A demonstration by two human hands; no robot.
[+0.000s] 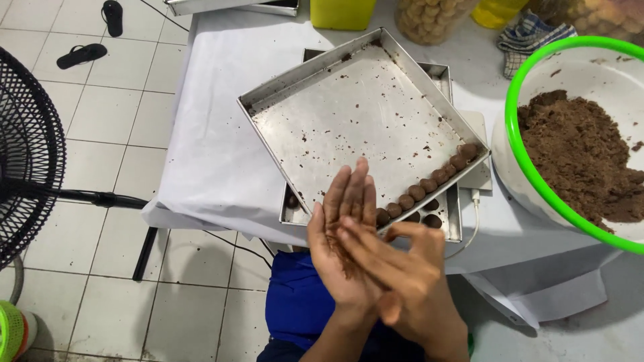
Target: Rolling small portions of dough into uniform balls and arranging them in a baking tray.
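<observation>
Left hand open flat, right hand pressed across it, rolling brown dough. Beyond hands: baking tray holds 1 row of balls; bowl of dough rightward mostly full.

Two hands meet palm to palm at 6 o'clock: the left hand and the right hand. Two metal trays sit stacked at the centre, the upper tray over the lower tray. About eight dough balls line the upper tray's edge toward 4 o'clock, and at least three more show in the lower one. One green-rimmed bowl of brown dough stands at 3 o'clock. Two sandals lie at 10 o'clock. One black fan stands at 9 o'clock. One checked cloth lies at 1 o'clock.
</observation>
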